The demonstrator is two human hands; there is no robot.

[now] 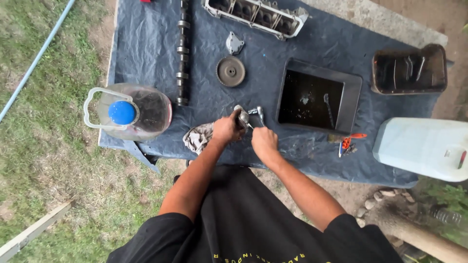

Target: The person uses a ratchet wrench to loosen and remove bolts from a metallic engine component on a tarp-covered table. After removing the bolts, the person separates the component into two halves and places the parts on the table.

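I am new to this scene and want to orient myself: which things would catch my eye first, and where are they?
At the middle, the left hand and the right hand hold small shiny metal parts over a dark blue plastic sheet. To the left lies a clear plastic jug with a round blue cap; to the right sits a black rectangular tray of dark oil, and a grey metal cylinder head lies at the top.

Soft, even daylight, as under an overcast sky, with no hard shadows anywhere. The dark tarp (146, 44) carries a dull sheen along its creases, and the clear jug (134, 111) shows faint glare. The middle is sharp; the wide lens bends and softens the edges and corners.
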